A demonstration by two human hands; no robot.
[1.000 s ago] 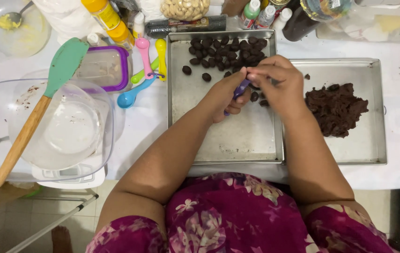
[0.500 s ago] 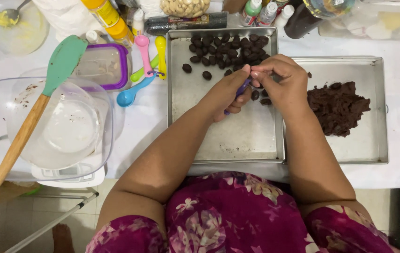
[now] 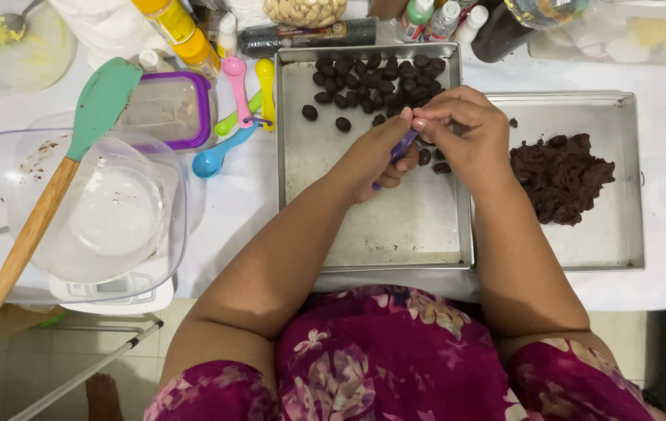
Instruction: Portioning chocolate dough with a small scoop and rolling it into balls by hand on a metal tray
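Purple spoon (image 3: pixel 400 148) gripped in left hand (image 3: pixel 372 156); right hand (image 3: pixel 465 132) fingers pinch at its bowl, over tray (image 3: pixel 395 234). Dough (image 3: pixel 559 175) likely soft, sticky; take small pinches.

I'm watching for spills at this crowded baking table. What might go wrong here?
1. The hands, left hand and right hand, work a small purple scoop right above the dough balls in the tray; a forearm might squash or scatter them.
2. The spatula lies loose across the glass bowl and may slide off.
3. The bowl sits on a small scale near the table edge and could tip.
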